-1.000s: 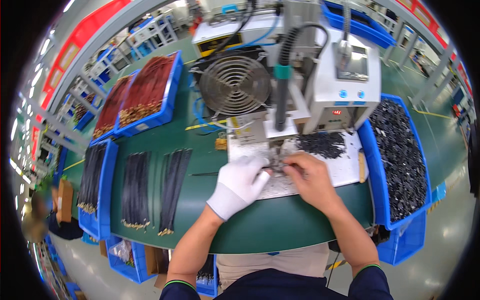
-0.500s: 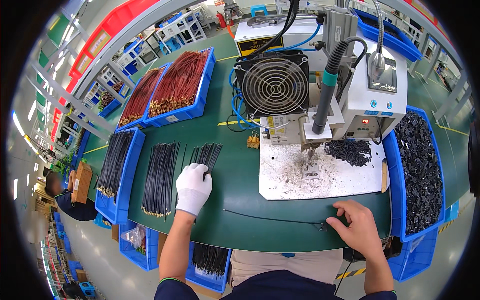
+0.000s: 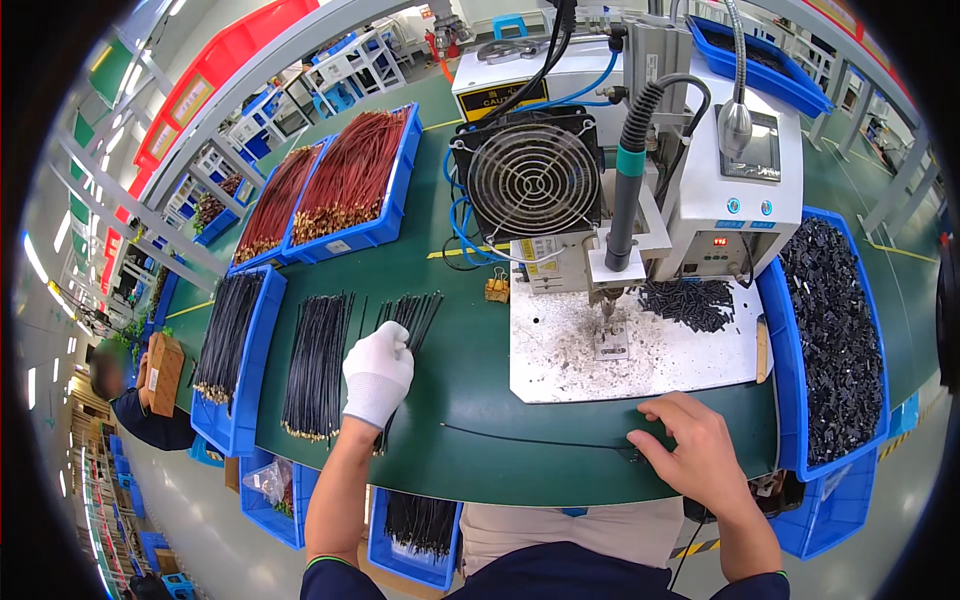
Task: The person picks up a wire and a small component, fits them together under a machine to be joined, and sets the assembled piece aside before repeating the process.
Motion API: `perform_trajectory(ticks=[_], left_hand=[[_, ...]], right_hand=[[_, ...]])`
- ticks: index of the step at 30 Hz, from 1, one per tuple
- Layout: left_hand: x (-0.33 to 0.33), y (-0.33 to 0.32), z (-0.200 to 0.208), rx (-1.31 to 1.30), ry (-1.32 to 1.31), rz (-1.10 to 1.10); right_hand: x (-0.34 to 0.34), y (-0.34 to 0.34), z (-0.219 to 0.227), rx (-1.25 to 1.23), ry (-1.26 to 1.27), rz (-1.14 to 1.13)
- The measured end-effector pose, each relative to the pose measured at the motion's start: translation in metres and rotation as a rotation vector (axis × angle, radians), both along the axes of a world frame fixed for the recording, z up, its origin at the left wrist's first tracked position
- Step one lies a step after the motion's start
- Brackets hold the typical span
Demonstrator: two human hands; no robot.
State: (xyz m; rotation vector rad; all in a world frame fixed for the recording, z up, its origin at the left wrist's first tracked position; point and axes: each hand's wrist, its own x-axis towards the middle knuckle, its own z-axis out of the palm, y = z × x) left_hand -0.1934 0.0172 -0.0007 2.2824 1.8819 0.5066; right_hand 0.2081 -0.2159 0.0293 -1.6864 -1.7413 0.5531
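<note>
My gloved left hand (image 3: 378, 378) is curled closed over a loose bundle of black cables (image 3: 418, 315). Its palm and fingertips hide whatever they grip. Cable ends stick out above and below the hand. To its left, a thicker row of black cables (image 3: 318, 365) with brass-coloured ends lies on the green table. My bare right hand (image 3: 695, 450) is open, thumb and forefinger apart, with nothing visible between them. By its thumb lies the right end of a single black cable (image 3: 535, 437), which stretches leftward along the table; whether the thumb touches it I cannot tell.
A white machine with a fan (image 3: 535, 175) and a stained metal base plate (image 3: 560, 375) stands ahead, small black sleeves (image 3: 690, 303) heaped on it. Blue bins hold red cables (image 3: 355, 180), black cables (image 3: 228, 345) and small black parts (image 3: 830, 340). A co-worker (image 3: 150, 405) is at far left.
The left hand's fingers have curled in more over the bundle. My right hand has shifted slightly left beside the single cable's end. The whole view has moved slightly.
</note>
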Motion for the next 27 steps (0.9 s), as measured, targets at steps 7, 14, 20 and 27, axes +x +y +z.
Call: perform_trajectory(ticks=[7, 14, 20, 27], left_hand=[[0.002, 0.006, -0.003, -0.003, 0.045, -0.052], [0.015, 0.008, -0.012, 0.117, 0.364, -0.157], [0.019, 0.0, 0.02, 0.025, 0.188, -0.141], [0.079, -0.056, 0.071, -0.077, -0.132, -0.665]], right_hand=[[-0.006, 0.006, -0.002, 0.038, 0.016, 0.021], [-0.009, 0.006, -0.009, 0.058, 0.024, 0.05], [-0.004, 0.006, -0.014, 0.104, 0.014, 0.05], [-0.011, 0.042, -0.007, 0.018, 0.358, 0.106]])
